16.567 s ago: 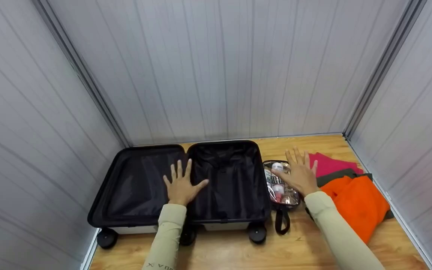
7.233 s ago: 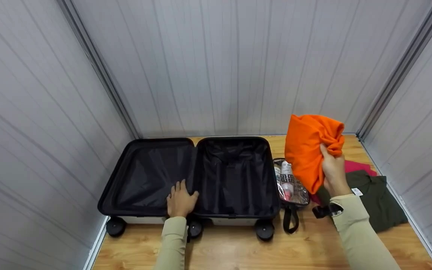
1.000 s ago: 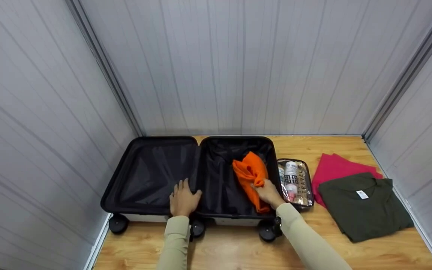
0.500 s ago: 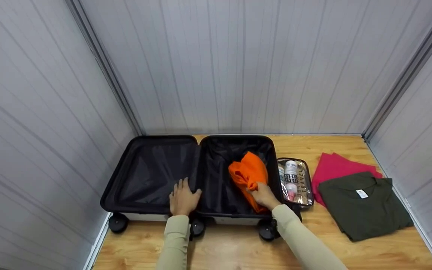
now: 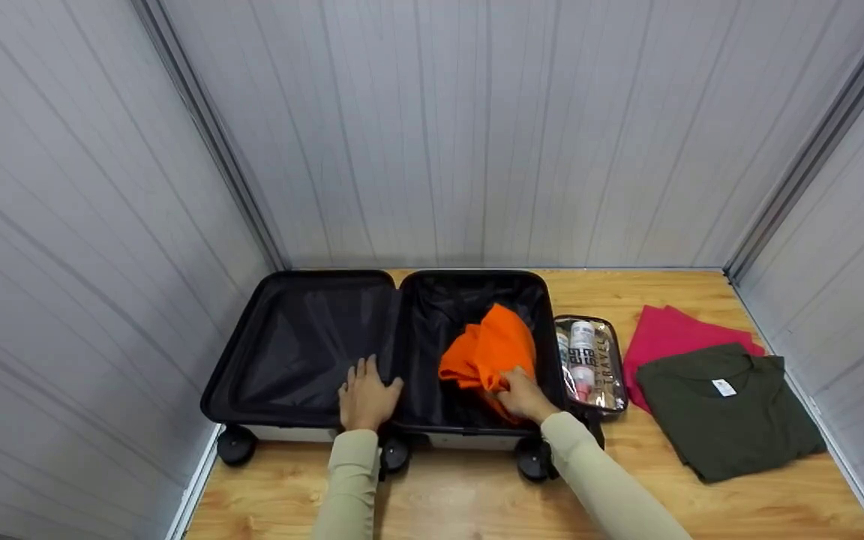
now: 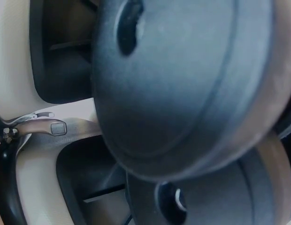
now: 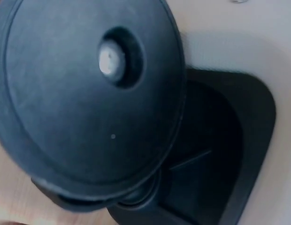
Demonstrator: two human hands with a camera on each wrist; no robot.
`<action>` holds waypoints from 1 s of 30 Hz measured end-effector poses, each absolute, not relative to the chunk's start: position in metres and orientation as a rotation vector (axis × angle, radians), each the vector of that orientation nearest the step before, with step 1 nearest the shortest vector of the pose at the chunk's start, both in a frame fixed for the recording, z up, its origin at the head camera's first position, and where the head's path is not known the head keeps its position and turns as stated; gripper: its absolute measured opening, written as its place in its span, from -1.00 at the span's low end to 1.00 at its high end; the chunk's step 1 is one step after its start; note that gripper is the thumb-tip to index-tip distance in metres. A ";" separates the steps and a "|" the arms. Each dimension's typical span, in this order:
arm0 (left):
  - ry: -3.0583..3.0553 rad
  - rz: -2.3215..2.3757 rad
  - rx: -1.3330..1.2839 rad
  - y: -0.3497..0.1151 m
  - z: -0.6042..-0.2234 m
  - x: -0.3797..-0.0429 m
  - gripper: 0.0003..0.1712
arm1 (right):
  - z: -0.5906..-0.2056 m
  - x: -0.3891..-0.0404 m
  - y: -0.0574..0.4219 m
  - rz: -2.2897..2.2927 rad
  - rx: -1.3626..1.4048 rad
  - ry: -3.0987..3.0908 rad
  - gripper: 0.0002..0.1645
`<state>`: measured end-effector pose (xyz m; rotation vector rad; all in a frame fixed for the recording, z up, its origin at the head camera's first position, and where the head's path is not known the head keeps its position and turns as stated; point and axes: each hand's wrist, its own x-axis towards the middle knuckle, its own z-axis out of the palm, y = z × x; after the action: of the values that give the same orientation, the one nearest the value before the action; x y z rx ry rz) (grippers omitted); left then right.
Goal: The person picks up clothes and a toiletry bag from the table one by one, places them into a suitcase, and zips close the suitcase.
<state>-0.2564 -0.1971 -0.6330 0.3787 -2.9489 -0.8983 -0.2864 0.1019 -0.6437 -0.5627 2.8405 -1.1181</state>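
Note:
In the head view an open suitcase (image 5: 400, 337) lies flat with its dark lining showing. My right hand (image 5: 523, 396) reaches into its right half and grips the near edge of a bunched orange garment (image 5: 503, 341). Folds of the cloth spread left across the lining; part of its underside is hidden. My left hand (image 5: 366, 399) rests with fingers extended at the near end of the suitcase's middle seam. Black suitcase wheels fill both wrist views: one wheel (image 6: 164, 89) at the left wrist, another wheel (image 7: 80, 117) at the right. Those views hide the fingers.
Against the suitcase's right side lies a clear toiletry bag (image 5: 606, 360) with bottles inside. Further right, a dark green T-shirt (image 5: 732, 416) partly overlaps a pink folded garment (image 5: 676, 334) on the wooden floor (image 5: 462, 510). Pale panel walls (image 5: 432, 135) close in the back and sides.
The orange garment went from the pile on the right into the suitcase's right half. Over the last second its left folds spread further left under my right hand. My left hand stayed put.

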 end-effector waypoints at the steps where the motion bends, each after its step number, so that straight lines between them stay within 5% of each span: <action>1: -2.947 -0.900 0.376 -0.197 -0.633 -0.257 -0.10 | -0.644 -0.286 0.102 -1.119 -0.578 2.836 -0.79; 16: -2.935 -0.882 0.364 -0.198 -0.637 -0.257 -0.11 | -0.641 -0.284 0.099 -1.125 -0.339 2.680 -0.64; 24: -2.938 -0.908 0.380 -0.197 -0.636 -0.258 -0.10 | -0.639 -0.282 0.099 -1.159 -0.311 2.665 -0.17; 30: -2.951 -0.878 0.386 -0.198 -0.635 -0.259 -0.11 | -0.642 -0.283 0.098 -1.207 -0.408 2.663 -0.36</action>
<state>-0.2586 -0.1975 -0.6352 0.3860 -2.9512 -0.8779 -0.2829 0.0976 -0.6421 -0.4079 2.6635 -1.2065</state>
